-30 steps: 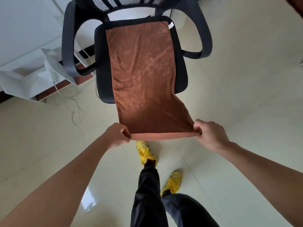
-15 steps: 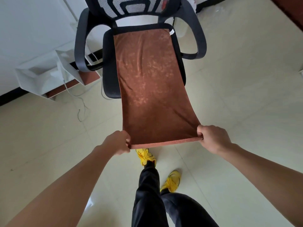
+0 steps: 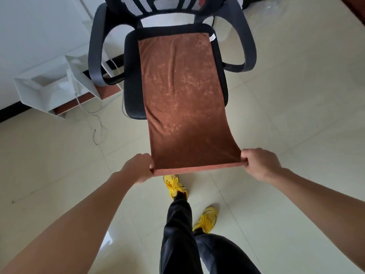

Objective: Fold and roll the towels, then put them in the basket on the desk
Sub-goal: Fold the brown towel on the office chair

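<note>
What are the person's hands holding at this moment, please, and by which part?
Both hold the brown towel: left hand and right hand each grip one near corner.

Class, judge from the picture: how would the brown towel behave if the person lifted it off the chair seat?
The brown towel is probably floppy: it sags between the chair seat and the left hand and right hand. It is likely light, held by pinched corners. It cannot roll unaided.

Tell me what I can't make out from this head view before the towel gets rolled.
- Basket and desk: not in the head view.
- Fingertips of left hand and right hand: curled under the brown towel corners.
- Office chair base: hidden by its seat and the towel; backrest top cut off by the frame's upper edge.
- Other towels: none visible.
</note>
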`<move>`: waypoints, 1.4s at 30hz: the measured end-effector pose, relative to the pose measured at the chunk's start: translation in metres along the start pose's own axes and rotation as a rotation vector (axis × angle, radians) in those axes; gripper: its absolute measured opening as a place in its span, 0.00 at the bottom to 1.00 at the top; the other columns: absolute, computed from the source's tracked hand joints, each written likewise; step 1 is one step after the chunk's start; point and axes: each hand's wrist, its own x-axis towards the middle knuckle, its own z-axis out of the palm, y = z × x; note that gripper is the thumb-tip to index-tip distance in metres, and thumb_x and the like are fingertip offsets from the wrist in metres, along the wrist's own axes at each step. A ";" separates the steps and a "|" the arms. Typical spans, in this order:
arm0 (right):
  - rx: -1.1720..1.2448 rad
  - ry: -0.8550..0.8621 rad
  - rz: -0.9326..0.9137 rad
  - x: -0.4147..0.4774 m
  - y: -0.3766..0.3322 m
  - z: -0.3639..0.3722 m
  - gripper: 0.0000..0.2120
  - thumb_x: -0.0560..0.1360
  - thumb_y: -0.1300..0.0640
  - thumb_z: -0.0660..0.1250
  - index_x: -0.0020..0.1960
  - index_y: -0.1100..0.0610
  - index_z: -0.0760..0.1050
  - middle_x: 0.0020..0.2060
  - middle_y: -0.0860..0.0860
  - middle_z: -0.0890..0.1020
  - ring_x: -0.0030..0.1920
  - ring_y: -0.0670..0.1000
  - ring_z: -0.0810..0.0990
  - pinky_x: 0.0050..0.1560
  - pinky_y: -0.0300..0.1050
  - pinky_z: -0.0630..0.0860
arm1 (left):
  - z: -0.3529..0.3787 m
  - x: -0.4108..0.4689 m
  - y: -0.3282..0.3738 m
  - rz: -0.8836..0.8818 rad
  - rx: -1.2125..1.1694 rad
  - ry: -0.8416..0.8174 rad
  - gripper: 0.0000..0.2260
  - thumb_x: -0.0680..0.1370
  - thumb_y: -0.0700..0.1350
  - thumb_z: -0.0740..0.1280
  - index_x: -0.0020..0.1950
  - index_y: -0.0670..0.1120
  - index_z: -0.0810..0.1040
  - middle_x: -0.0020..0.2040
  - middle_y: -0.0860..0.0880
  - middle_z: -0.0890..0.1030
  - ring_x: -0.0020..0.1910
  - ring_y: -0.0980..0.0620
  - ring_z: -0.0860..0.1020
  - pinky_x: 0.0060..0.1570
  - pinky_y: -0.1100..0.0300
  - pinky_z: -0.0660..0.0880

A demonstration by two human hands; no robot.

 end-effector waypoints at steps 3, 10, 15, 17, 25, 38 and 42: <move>0.026 0.059 0.014 0.032 -0.002 -0.028 0.05 0.73 0.56 0.67 0.47 0.49 0.78 0.42 0.50 0.82 0.44 0.56 0.80 0.38 0.42 0.66 | -0.032 0.017 -0.010 0.007 -0.030 0.075 0.08 0.72 0.43 0.66 0.45 0.48 0.84 0.45 0.49 0.81 0.48 0.47 0.78 0.46 0.56 0.76; 0.139 0.137 0.075 0.114 -0.009 -0.096 0.01 0.71 0.54 0.70 0.43 0.49 0.79 0.40 0.49 0.82 0.41 0.54 0.78 0.39 0.43 0.70 | -0.124 0.059 -0.028 0.028 -0.234 0.282 0.07 0.74 0.42 0.69 0.48 0.46 0.85 0.45 0.46 0.83 0.48 0.46 0.78 0.47 0.54 0.74; 0.622 0.219 0.160 0.175 -0.017 -0.145 0.06 0.66 0.59 0.76 0.38 0.51 0.80 0.34 0.48 0.81 0.40 0.52 0.80 0.43 0.44 0.74 | -0.189 0.093 -0.045 0.050 -0.564 0.390 0.06 0.74 0.41 0.70 0.49 0.44 0.85 0.42 0.49 0.83 0.45 0.51 0.80 0.46 0.59 0.73; 0.871 0.235 0.205 0.192 -0.019 -0.163 0.07 0.66 0.62 0.76 0.37 0.53 0.80 0.31 0.49 0.79 0.36 0.49 0.78 0.39 0.40 0.72 | -0.208 0.106 -0.047 0.004 -0.700 0.401 0.05 0.74 0.42 0.71 0.48 0.44 0.84 0.41 0.48 0.83 0.41 0.52 0.79 0.45 0.59 0.74; 1.304 0.137 0.306 0.253 -0.028 -0.218 0.05 0.72 0.64 0.72 0.46 0.59 0.78 0.47 0.58 0.83 0.49 0.55 0.83 0.60 0.49 0.77 | -0.264 0.163 -0.055 -0.124 -1.291 0.367 0.04 0.76 0.37 0.68 0.43 0.44 0.81 0.41 0.45 0.82 0.43 0.49 0.81 0.51 0.54 0.78; 1.311 0.210 0.354 0.429 -0.049 -0.227 0.03 0.75 0.57 0.70 0.44 0.54 0.77 0.47 0.56 0.83 0.48 0.56 0.82 0.56 0.54 0.78 | -0.331 0.304 -0.043 -0.360 -1.474 0.531 0.08 0.79 0.36 0.64 0.40 0.44 0.75 0.39 0.44 0.79 0.35 0.51 0.79 0.38 0.58 0.80; 1.215 0.285 0.423 0.472 -0.055 -0.213 0.05 0.78 0.55 0.66 0.50 0.56 0.77 0.44 0.52 0.78 0.44 0.51 0.76 0.45 0.45 0.73 | -0.328 0.353 -0.057 -0.470 -1.438 0.556 0.07 0.78 0.37 0.66 0.40 0.45 0.76 0.39 0.46 0.79 0.35 0.52 0.79 0.36 0.59 0.79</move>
